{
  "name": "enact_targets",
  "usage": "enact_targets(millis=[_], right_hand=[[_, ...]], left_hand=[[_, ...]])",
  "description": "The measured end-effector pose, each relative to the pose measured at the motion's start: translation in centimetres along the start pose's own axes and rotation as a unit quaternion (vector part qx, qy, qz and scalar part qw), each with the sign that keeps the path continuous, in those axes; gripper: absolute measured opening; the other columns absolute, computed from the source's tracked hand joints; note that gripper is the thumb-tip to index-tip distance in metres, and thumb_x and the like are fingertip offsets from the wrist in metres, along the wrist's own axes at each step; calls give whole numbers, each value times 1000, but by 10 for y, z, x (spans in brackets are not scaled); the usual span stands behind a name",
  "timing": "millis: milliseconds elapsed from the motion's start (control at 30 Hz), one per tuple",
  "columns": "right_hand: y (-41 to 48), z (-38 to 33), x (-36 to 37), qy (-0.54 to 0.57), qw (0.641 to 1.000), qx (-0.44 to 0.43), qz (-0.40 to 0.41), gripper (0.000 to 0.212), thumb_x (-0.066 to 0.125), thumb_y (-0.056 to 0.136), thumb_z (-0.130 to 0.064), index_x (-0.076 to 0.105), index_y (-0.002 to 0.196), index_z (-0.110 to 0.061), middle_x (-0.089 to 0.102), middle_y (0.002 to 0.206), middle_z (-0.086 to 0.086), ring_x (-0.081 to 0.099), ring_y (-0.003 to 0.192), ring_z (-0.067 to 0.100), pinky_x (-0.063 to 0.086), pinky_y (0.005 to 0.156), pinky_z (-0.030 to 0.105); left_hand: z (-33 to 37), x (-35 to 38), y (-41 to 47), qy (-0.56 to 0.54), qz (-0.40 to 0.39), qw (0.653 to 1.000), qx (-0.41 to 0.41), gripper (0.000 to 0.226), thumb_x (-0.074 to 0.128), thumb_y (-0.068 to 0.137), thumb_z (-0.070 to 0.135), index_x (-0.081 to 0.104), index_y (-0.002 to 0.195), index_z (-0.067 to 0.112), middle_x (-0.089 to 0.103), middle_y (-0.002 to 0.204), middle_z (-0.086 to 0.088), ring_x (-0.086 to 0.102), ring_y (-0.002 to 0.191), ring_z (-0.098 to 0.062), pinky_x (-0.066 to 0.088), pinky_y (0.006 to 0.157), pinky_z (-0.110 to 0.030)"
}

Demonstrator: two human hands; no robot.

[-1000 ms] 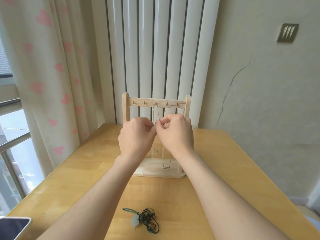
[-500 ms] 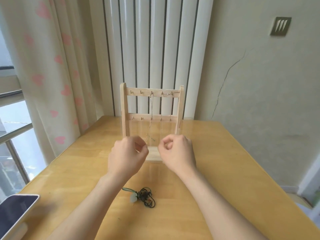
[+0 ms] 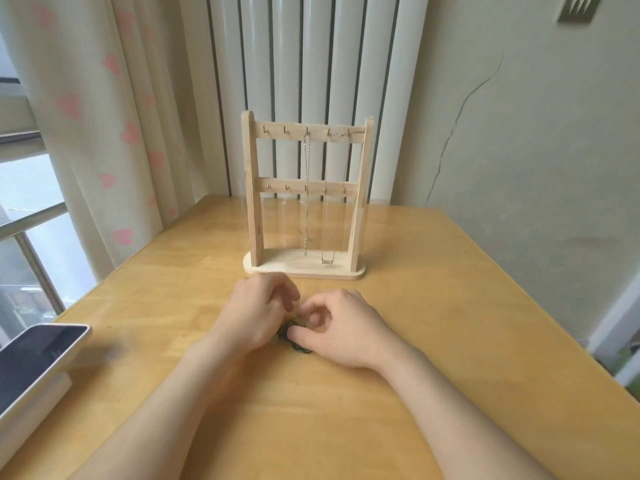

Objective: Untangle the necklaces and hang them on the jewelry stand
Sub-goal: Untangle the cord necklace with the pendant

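Note:
A wooden jewelry stand [image 3: 252,202] rises at the back of the table. A twisted chain [image 3: 307,188] hangs from a hook on its top bar. To its right hangs a fine chain with a small plate pendant [image 3: 327,261]. A dark tangled cord necklace [image 3: 300,346] lies on the table in front of the stand, mostly hidden between my hands. My right hand [image 3: 343,327] pinches it, thumb on the cord. My left hand [image 3: 256,313] lies over its left part with curled fingers; whether it grips is hidden.
A device with a dark screen [image 3: 38,355] sits propped at the table's left edge. A curtain with pink hearts [image 3: 104,133] and a white radiator [image 3: 311,64] stand behind the wooden table [image 3: 450,306]. The wall is close on the right.
Both hands left the hanging chain on the stand, came down and back toward me, and now meet at the dark tangled cord. The twisted chain stays hanging.

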State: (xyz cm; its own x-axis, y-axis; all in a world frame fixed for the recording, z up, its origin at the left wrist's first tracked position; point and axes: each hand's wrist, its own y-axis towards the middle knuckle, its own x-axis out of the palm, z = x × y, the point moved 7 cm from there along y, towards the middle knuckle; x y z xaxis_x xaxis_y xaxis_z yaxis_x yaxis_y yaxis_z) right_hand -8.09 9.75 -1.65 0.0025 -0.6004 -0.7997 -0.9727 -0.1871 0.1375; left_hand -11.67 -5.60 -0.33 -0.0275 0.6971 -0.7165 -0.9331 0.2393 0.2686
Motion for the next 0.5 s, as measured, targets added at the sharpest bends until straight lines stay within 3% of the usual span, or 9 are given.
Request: enact_targets(millis=[100, 200, 267, 333, 500], right_hand=[[-2, -8, 2, 21, 999, -40, 7, 9, 78, 89, -39, 77, 88, -29, 62, 64, -26, 57, 65, -4, 40, 62, 10], [2, 2, -3, 116, 992, -20, 34, 2, 74, 97, -25, 74, 96, -24, 72, 75, -11, 62, 63, 0, 50, 66, 17], [4, 11, -7, 210, 977, 2, 47, 2, 67, 103, -19, 68, 103, -18, 79, 87, 3, 72, 71, 12, 59, 71, 31], [3, 14, -13, 278, 959, 11, 58, 6, 61, 107, -14, 65, 111, -12, 79, 90, 12, 74, 70, 19, 57, 66, 32], [2, 13, -31, 371, 921, 9, 119, 19, 53, 111, -15, 72, 113, -15, 76, 92, 20, 73, 71, 23, 57, 63, 30]], left_hand=[[1, -1, -1, -42, -5, 999, -11, 44, 41, 82, -7, 70, 85, 26, 77, 83, 9, 71, 70, -10, 56, 66, -26], [7, 1, -4, -84, -23, 996, -16, 43, 43, 89, -6, 74, 89, 24, 79, 85, 6, 72, 73, -14, 58, 71, -28], [12, 2, -6, -153, -42, 987, -27, 39, 44, 97, -1, 78, 92, 18, 79, 87, 1, 70, 75, -18, 55, 66, -26], [16, 5, -9, -235, -69, 969, -45, 32, 47, 103, 4, 78, 99, 11, 77, 85, -4, 67, 73, -17, 51, 61, -22], [19, 12, -11, -344, -79, 935, -42, 15, 64, 104, 6, 74, 114, 8, 77, 91, -5, 71, 83, -19, 58, 81, -37]])
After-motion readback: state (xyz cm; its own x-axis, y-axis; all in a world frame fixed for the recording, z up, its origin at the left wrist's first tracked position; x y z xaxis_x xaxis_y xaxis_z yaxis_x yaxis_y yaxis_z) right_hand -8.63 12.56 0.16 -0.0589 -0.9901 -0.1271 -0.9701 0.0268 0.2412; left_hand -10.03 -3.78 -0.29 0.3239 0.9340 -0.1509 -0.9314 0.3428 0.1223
